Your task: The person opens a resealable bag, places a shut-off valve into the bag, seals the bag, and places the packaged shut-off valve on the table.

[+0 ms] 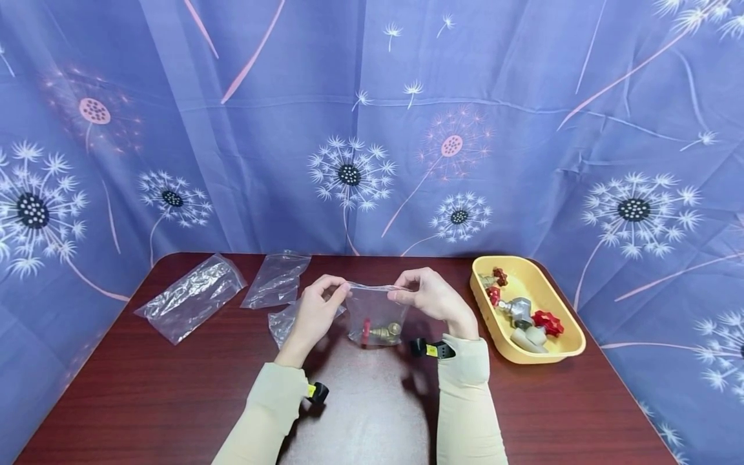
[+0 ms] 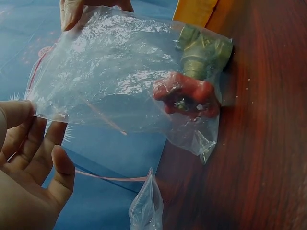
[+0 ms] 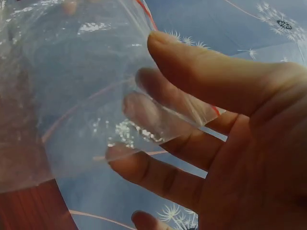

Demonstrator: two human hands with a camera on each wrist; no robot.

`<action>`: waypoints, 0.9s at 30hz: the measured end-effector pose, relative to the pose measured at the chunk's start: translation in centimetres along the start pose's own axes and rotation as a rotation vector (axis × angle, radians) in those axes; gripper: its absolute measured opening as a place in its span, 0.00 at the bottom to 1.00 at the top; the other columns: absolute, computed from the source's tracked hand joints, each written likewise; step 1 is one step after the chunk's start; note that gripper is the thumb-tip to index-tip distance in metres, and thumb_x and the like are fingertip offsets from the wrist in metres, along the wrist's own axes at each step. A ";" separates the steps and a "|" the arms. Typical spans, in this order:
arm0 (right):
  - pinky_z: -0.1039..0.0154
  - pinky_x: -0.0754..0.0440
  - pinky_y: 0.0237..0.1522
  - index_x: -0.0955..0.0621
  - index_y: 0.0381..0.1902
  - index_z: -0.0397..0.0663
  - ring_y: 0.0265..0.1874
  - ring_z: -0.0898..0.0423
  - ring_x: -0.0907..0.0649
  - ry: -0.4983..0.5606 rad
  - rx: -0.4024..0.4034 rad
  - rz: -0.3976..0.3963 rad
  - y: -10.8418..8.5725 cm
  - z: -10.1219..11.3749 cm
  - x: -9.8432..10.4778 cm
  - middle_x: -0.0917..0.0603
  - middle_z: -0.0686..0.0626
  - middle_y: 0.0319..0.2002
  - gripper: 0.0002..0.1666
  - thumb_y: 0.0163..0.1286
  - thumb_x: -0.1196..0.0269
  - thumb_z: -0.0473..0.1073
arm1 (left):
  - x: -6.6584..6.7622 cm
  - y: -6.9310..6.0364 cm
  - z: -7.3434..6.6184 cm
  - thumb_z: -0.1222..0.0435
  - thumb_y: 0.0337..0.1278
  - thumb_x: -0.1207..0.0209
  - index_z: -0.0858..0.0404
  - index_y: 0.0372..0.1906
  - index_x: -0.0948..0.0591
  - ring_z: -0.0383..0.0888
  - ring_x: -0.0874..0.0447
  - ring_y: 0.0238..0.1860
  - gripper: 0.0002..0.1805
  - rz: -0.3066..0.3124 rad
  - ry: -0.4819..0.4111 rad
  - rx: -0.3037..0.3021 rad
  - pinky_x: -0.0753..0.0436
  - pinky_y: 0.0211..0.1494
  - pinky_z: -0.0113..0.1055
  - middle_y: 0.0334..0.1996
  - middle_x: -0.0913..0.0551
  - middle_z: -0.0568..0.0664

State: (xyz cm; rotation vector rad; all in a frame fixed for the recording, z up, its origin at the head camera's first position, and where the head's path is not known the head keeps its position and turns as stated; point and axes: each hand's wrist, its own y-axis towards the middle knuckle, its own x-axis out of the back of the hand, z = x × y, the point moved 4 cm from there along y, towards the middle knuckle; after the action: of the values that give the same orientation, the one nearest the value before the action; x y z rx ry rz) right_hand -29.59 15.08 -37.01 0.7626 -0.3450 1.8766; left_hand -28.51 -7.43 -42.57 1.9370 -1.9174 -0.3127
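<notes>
A clear zip bag [image 1: 372, 309] with a red line along its mouth hangs between my two hands. Inside, at the bottom, lies a brass valve [image 2: 194, 64] with a red handwheel [image 2: 184, 94]. My left hand [image 1: 316, 310] pinches the left top corner between thumb and fingers. The right top corner is pinched by my right hand [image 1: 433, 297], whose thumb lies on the near side with fingers behind the film in the right wrist view. The bag's lower end is at or just above the table; I cannot tell which.
Three more clear bags lie at the left: a large one [image 1: 194, 297], another [image 1: 278, 279] beside it, and one [image 1: 281, 323] partly behind my left arm. A yellow tub [image 1: 566, 310] at the right holds several valves. A patterned curtain [image 1: 372, 77] hangs behind the brown table [image 1: 174, 394].
</notes>
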 end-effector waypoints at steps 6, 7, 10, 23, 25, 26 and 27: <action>0.61 0.28 0.32 0.16 0.25 0.48 0.28 0.56 0.26 0.026 0.030 -0.031 0.0 -0.2 0.1 0.20 0.54 0.25 0.08 0.62 0.30 0.41 | 0.0 0.0 -0.1 0.67 0.64 0.39 0.66 0.38 0.16 0.52 0.17 0.33 0.05 0.001 -0.005 0.014 0.22 0.35 0.28 0.31 0.15 0.54; 0.62 0.29 0.32 0.16 0.25 0.47 0.28 0.56 0.26 0.036 0.042 -0.035 0.0 -0.2 0.1 0.20 0.53 0.25 0.08 0.62 0.30 0.40 | 0.0 0.0 -0.1 0.67 0.65 0.39 0.66 0.38 0.16 0.54 0.17 0.33 0.05 0.004 -0.002 0.018 0.23 0.34 0.28 0.31 0.15 0.54; 0.62 0.29 0.31 0.16 0.26 0.45 0.27 0.56 0.26 0.056 0.065 -0.037 0.1 -0.3 0.0 0.20 0.53 0.25 0.07 0.63 0.31 0.39 | 0.0 0.0 -0.1 0.68 0.65 0.39 0.68 0.39 0.16 0.59 0.17 0.34 0.06 0.013 0.003 0.024 0.24 0.33 0.26 0.31 0.15 0.57; 0.58 0.26 0.42 0.14 0.28 0.52 0.36 0.56 0.22 0.004 0.006 -0.030 -0.1 -1.3 0.3 0.16 0.55 0.29 0.07 0.62 0.29 0.47 | 0.0 0.0 -0.1 0.67 0.65 0.39 0.66 0.38 0.16 0.47 0.17 0.32 0.05 0.011 0.013 0.005 0.23 0.32 0.28 0.30 0.15 0.52; 0.60 0.27 0.41 0.15 0.26 0.50 0.35 0.56 0.23 0.010 0.016 -0.034 -0.2 -1.4 0.4 0.17 0.54 0.29 0.08 0.62 0.30 0.46 | 0.0 0.0 -0.2 0.68 0.65 0.39 0.66 0.39 0.16 0.51 0.17 0.32 0.05 0.011 0.011 0.022 0.23 0.33 0.28 0.30 0.15 0.54; 0.60 0.28 0.41 0.15 0.25 0.49 0.34 0.56 0.24 0.015 0.022 -0.038 -0.2 -1.4 0.4 0.18 0.54 0.29 0.09 0.63 0.30 0.45 | 0.0 0.0 -0.2 0.69 0.65 0.40 0.67 0.39 0.16 0.53 0.17 0.33 0.05 0.012 0.013 0.029 0.23 0.33 0.27 0.30 0.15 0.55; 0.61 0.29 0.39 0.16 0.24 0.47 0.33 0.56 0.25 0.023 0.028 -0.041 -0.3 -1.3 0.4 0.18 0.53 0.29 0.10 0.63 0.30 0.43 | 0.0 0.0 -0.3 0.70 0.65 0.40 0.69 0.39 0.17 0.55 0.17 0.34 0.05 0.014 0.013 0.035 0.23 0.34 0.27 0.31 0.16 0.57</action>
State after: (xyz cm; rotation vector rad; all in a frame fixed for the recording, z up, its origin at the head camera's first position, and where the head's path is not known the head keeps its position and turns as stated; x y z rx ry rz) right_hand -29.91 16.23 -37.73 0.7606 -0.2872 1.8531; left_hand -28.37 -7.37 -42.27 1.9420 -1.9402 -0.2638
